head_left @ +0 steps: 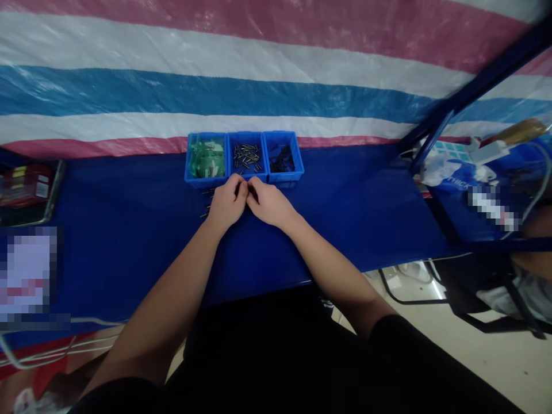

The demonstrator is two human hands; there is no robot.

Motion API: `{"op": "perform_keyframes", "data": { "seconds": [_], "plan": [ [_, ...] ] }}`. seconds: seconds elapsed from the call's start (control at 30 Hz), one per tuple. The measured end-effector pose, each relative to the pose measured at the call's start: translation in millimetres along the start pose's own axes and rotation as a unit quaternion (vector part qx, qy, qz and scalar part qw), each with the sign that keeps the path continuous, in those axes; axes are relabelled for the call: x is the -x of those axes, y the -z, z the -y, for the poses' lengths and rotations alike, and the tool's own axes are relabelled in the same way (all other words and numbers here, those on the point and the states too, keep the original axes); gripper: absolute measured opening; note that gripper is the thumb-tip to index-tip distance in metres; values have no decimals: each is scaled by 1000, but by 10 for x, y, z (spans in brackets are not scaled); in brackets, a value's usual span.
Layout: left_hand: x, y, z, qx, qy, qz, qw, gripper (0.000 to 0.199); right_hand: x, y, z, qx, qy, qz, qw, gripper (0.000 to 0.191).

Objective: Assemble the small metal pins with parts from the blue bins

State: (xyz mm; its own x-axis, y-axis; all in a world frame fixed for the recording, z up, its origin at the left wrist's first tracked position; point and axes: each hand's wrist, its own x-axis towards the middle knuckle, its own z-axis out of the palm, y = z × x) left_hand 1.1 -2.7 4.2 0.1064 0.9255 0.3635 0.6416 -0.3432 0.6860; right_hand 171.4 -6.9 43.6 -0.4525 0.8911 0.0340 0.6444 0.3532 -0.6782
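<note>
Two hands, both the person's own, no other hands in view. Left hand [226,201] and right hand [269,204] rest on a blue counter [129,259], together at the fingertips, just in front of the bins. A small dark bit [252,192] shows between the fingers; too small to tell what it is or whether it is gripped. Both hands curled, palms down.

Three blue plastic bins [244,138] stand side by side in one row, touching, at the back of the counter. Left bin holds green translucent parts [207,158], count unclear, they overlap. Middle bin holds small metal pins [247,156], dark at one end, dozens, too many to count. Right bin holds a pile of small black pieces [282,161], count unclear.

Loose pins [207,202] on the counter: about four, lying just left of the left hand, below the left bin, apart from each other.

Also there: one striped tarp [215,98] in red, white and blue behind the counter. One tray [26,192] with a red package at the far left edge. One dark blue metal frame [474,86] at right, over a blue printed bag [470,178] with white items on it. Two pixelated patches, one each side, unreadable. Pale floor [495,356] at lower right.
</note>
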Motion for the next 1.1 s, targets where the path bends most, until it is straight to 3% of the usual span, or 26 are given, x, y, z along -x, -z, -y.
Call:
{"op": "perform_keyframes", "data": {
  "seconds": [1.1],
  "plan": [
    [-1,-13,22,-5,5,-8,1000,21,0,20,35,31,-1,19,999,25]
  ]
}}
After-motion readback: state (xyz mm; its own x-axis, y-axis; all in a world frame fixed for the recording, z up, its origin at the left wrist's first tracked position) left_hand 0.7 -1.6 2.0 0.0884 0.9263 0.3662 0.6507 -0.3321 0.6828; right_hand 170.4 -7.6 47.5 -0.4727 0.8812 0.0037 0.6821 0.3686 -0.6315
